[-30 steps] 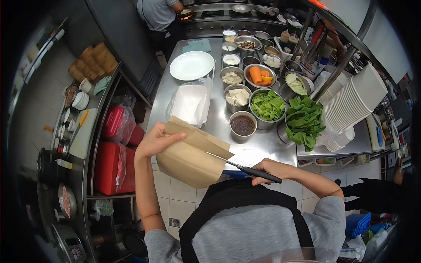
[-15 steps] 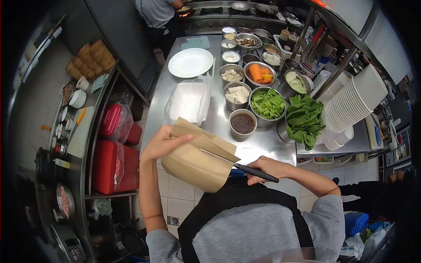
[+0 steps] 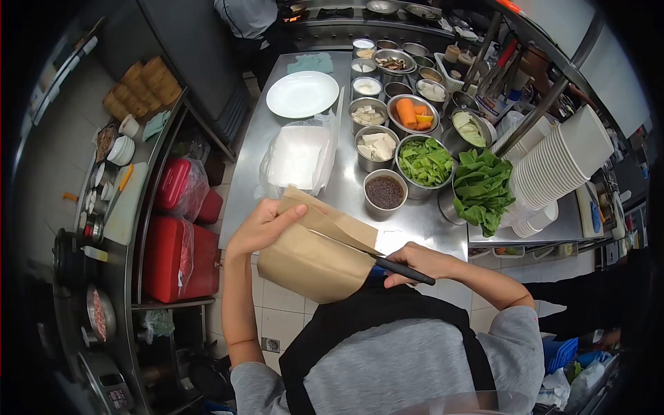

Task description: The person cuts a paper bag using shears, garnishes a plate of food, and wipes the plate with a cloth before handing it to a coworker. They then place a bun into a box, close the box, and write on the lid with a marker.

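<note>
Brown paper [image 3: 311, 259], folded over on itself, is gripped by my left hand [image 3: 266, 225] at its upper left corner, thumb on top. My right hand [image 3: 418, 265] is closed around the black handle of a knife [image 3: 408, 270]. The blade lies between the paper's layers, mostly hidden by them. Just beyond the paper, a white tray [image 3: 299, 158] rests in clear plastic on the steel table [image 3: 339, 200]. A metal pot of dark sauce [image 3: 385, 192] stands to the right of the tray.
Metal containers with chopped greens [image 3: 425, 161], carrots [image 3: 409, 113] and white pieces line the table's right side, by leafy greens [image 3: 483, 190] and stacked white cups [image 3: 553, 169]. A white plate [image 3: 302, 95] lies farther back. A co-worker [image 3: 247, 17] stands near the stove.
Both hands keep their grips. The knife and my right hand have shifted slightly left, and the paper's lower edge sits slightly higher. The co-worker's arm has moved.
</note>
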`<state>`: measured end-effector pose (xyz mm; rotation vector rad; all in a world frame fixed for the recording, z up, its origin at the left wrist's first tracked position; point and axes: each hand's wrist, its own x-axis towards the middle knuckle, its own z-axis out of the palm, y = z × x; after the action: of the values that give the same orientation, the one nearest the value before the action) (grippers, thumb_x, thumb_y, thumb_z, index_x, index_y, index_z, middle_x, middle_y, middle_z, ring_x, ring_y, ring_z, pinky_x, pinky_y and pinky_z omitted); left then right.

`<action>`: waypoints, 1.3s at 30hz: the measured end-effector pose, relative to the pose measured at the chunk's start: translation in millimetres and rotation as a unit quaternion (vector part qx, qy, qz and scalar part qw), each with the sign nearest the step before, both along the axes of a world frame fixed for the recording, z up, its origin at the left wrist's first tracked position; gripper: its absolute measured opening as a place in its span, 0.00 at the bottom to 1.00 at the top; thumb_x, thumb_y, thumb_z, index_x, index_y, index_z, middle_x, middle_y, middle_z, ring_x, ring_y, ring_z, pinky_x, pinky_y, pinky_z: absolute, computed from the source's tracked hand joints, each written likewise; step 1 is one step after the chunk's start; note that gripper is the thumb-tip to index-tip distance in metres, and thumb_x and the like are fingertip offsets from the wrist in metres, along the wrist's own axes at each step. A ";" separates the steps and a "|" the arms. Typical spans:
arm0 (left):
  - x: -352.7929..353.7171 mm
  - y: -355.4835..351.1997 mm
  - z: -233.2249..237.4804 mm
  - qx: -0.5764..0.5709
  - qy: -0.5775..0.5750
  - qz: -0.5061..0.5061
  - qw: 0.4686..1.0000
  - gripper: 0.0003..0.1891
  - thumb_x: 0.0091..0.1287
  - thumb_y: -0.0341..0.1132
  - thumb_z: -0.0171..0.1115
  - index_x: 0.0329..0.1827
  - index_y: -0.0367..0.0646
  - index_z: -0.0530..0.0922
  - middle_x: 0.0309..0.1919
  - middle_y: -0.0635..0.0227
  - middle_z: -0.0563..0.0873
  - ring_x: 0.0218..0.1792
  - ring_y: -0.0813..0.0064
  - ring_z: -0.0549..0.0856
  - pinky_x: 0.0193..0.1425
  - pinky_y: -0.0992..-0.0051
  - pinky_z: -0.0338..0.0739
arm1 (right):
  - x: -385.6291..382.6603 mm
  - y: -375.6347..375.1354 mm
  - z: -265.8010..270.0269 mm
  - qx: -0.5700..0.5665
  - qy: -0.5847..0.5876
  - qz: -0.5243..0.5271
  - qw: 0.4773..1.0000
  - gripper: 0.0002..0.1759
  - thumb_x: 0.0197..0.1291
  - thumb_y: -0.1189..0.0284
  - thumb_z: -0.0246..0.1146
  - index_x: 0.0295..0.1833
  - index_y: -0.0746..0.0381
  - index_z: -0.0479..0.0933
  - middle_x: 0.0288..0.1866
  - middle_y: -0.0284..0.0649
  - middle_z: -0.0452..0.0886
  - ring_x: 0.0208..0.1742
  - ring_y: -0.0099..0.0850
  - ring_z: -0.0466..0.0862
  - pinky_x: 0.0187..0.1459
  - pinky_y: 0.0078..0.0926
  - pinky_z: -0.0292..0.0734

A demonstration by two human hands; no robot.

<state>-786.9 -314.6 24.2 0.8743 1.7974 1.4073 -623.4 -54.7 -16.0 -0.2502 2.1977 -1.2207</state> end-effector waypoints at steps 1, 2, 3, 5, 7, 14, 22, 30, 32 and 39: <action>2.7 3.1 1.0 0.006 -0.006 -0.010 1.000 0.17 0.70 0.41 0.49 0.47 0.36 0.79 0.36 0.69 0.83 0.38 0.84 0.79 0.43 0.82 0.73 | -0.9 -1.0 1.6 -0.002 -0.001 0.002 1.000 0.29 0.50 0.45 0.62 0.22 0.63 0.72 0.10 0.31 0.68 0.13 0.22 0.72 0.16 0.20 0.65; 4.7 4.9 2.1 0.008 -0.020 -0.009 1.000 0.18 0.70 0.41 0.47 0.48 0.36 0.79 0.37 0.69 0.83 0.38 0.84 0.79 0.44 0.82 0.73 | -3.1 -2.1 5.2 -0.003 -0.002 0.004 1.000 0.31 0.50 0.42 0.61 0.22 0.64 0.73 0.10 0.34 0.69 0.13 0.24 0.73 0.17 0.22 0.66; 5.8 6.3 3.8 0.010 -0.033 -0.006 0.999 0.18 0.71 0.42 0.46 0.49 0.37 0.78 0.38 0.68 0.83 0.39 0.83 0.79 0.45 0.82 0.73 | -5.0 -2.7 7.2 -0.004 -0.002 0.007 1.000 0.34 0.49 0.40 0.60 0.21 0.65 0.74 0.10 0.36 0.71 0.14 0.27 0.75 0.18 0.24 0.68; 5.2 6.9 5.3 0.014 -0.041 -0.005 0.999 0.19 0.72 0.42 0.44 0.50 0.37 0.78 0.40 0.68 0.83 0.41 0.82 0.79 0.48 0.81 0.72 | -6.3 -2.9 4.8 0.003 0.013 0.001 1.000 0.34 0.49 0.40 0.60 0.21 0.64 0.73 0.10 0.36 0.71 0.14 0.27 0.75 0.18 0.23 0.69; 5.5 7.0 4.0 0.019 -0.034 -0.006 0.999 0.20 0.72 0.43 0.42 0.51 0.38 0.77 0.41 0.67 0.82 0.41 0.81 0.79 0.49 0.81 0.72 | -7.1 -2.5 3.9 -0.004 0.018 -0.001 1.000 0.33 0.49 0.40 0.60 0.20 0.64 0.73 0.10 0.35 0.71 0.13 0.26 0.75 0.18 0.22 0.69; 5.8 11.7 2.7 0.034 0.008 0.011 0.999 0.20 0.72 0.43 0.40 0.54 0.39 0.76 0.45 0.64 0.81 0.44 0.80 0.78 0.50 0.80 0.72 | -11.7 -6.6 0.3 -0.045 -0.012 -0.021 0.999 0.32 0.50 0.41 0.60 0.19 0.63 0.72 0.09 0.33 0.69 0.11 0.22 0.73 0.15 0.17 0.65; 0.0 -13.1 -8.3 0.122 0.110 0.032 0.986 0.13 0.59 0.25 0.60 0.49 0.39 0.78 0.50 0.63 0.76 0.44 0.81 0.77 0.41 0.81 0.75 | -2.0 -0.6 -0.7 -0.070 -0.051 -0.045 0.995 0.30 0.52 0.45 0.61 0.20 0.63 0.72 0.09 0.31 0.69 0.11 0.21 0.72 0.15 0.17 0.64; 2.7 -6.5 5.0 -0.001 0.083 -0.035 0.996 0.28 0.47 0.24 0.69 0.56 0.42 0.75 0.56 0.65 0.75 0.40 0.87 0.74 0.36 0.86 0.74 | 3.5 -4.5 -1.3 -0.080 -0.059 -0.046 0.994 0.31 0.51 0.44 0.62 0.21 0.64 0.72 0.10 0.32 0.69 0.12 0.21 0.72 0.15 0.18 0.66; 7.6 -4.1 3.0 0.005 0.054 -0.029 0.998 0.31 0.45 0.23 0.70 0.56 0.40 0.74 0.56 0.66 0.75 0.37 0.90 0.72 0.34 0.88 0.71 | 4.0 -4.9 -2.7 -0.051 -0.068 -0.040 0.996 0.32 0.49 0.42 0.61 0.21 0.64 0.72 0.11 0.33 0.70 0.12 0.22 0.73 0.16 0.18 0.66; 18.2 -5.9 -4.7 0.076 -0.014 0.005 0.997 0.32 0.43 0.19 0.70 0.57 0.40 0.74 0.58 0.66 0.74 0.35 0.93 0.69 0.33 0.89 0.65 | -3.2 -15.9 -20.7 -0.088 -0.010 -0.048 0.995 0.34 0.46 0.38 0.61 0.16 0.62 0.70 0.09 0.33 0.68 0.15 0.24 0.74 0.19 0.20 0.68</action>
<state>-768.7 -320.5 19.5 0.9183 1.6926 1.5715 -626.6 -70.6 -36.7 -0.2032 2.1089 -1.4662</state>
